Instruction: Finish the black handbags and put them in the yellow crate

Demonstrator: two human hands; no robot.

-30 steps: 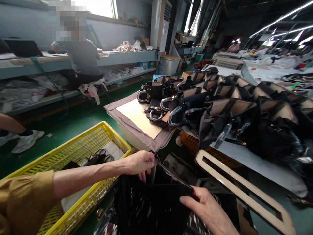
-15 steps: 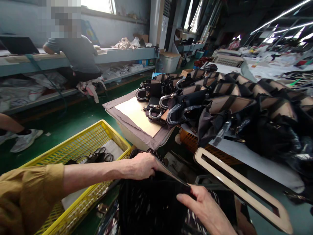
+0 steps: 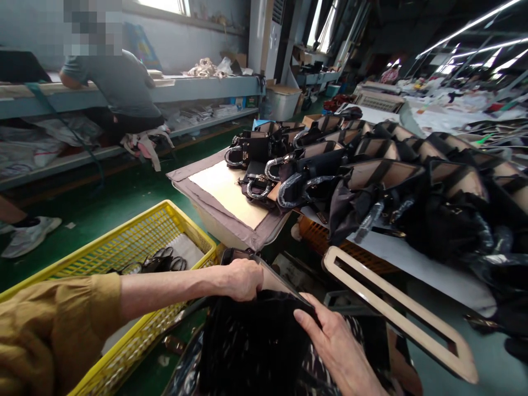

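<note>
A black handbag (image 3: 251, 341) with a beige lining lies across my lap, its mouth partly open. My left hand (image 3: 243, 279) is closed on the upper edge of the bag, near the left end of the opening; its fingertips are hidden. At the right end, my right hand (image 3: 325, 330) grips the rim between thumb and fingers, the thumb on the near side. Just right of the bag is a long pale frame with a slot (image 3: 396, 313), which neither hand touches.
A yellow plastic basket (image 3: 119, 234) with black straps inside stands on the left. Ahead, many black handbags (image 3: 383, 170) with wrapped handles crowd a table. A cloth-covered surface (image 3: 231, 190) juts out at centre. A person in grey (image 3: 113, 88) sits at the far bench.
The bag's mouth has spread a little, showing more lining. Both hands keep their hold on the rim. The whole view has shifted slightly, so the surroundings sit further left.
</note>
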